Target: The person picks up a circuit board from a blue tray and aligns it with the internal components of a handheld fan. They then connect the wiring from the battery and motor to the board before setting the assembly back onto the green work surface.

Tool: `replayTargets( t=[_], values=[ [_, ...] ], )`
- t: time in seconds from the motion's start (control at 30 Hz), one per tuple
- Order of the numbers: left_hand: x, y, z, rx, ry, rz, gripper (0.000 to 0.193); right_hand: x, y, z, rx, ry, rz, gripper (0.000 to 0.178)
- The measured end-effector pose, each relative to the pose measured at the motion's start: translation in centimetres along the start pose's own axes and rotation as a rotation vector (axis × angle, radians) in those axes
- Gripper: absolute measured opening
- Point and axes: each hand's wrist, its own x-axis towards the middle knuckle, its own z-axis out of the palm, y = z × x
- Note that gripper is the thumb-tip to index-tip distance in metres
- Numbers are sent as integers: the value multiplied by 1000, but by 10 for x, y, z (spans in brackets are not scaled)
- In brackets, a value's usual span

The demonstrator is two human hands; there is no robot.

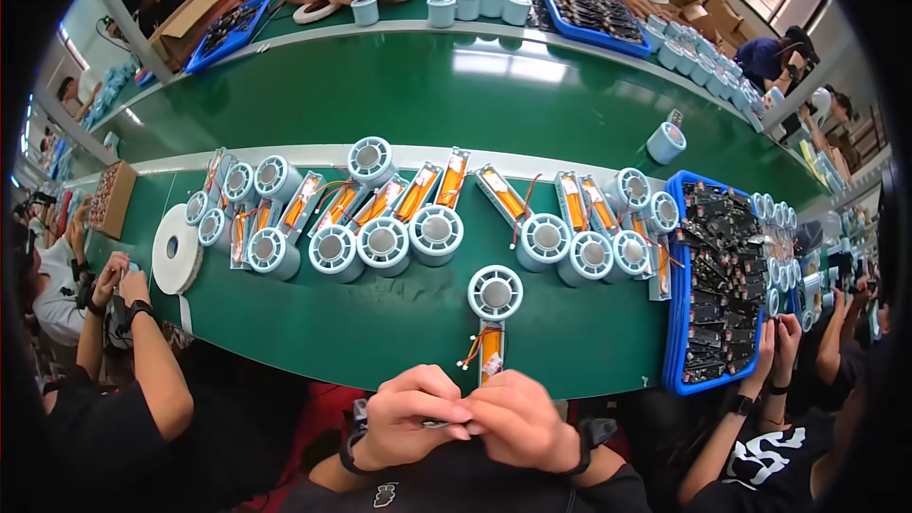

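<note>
Fingertips meeting at the near edge of the worktop (313, 332), the left hand (415, 418) and right hand (522, 423) pinch a small part (435, 424), mostly hidden, seemingly to steady it from both sides. Just beyond sits a pale-blue, round-headed unit (495, 293), wires (467, 361) exposed, apparently kept apart from similar units (383, 244) for easy reach.

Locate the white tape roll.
In the head view, the white tape roll lies left on the green workbench, between the cardboard box and the light-blue fan housings.

left fingers (423, 406), touching right fingers (502, 410), hold a mostly hidden piece (435, 424).
</note>
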Motion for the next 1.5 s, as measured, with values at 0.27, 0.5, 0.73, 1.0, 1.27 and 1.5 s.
replayTargets(
  t=[0.27, 0.5, 0.73, 1.0, 1.27, 1.5],
  values=[
    [3, 6, -37, -108, 46, -258, 12, 39, 19, -32, -198, -340, 442, 54],
    [22, -6, -24, 25, -50, -494, 16, 34, 30, -42, -242, -449, 275, 49],
    [29, -29, -18, 516, 107, -273, 11, 21, 46, -38, -345, -252, 99, 29],
    [30, -28, -43, 718, 216, 50, 26, 25, 66, -29, -339, -178, 11, 25],
    [16, -22, -44, 704, 411, 182, 30, 35, 27, -23, -234, -265, 158, 21],
    [-2, -1, -67, 760, 256, 106, 24, 29, 23, -15, -402, -277, 164, 29]
  ],
)
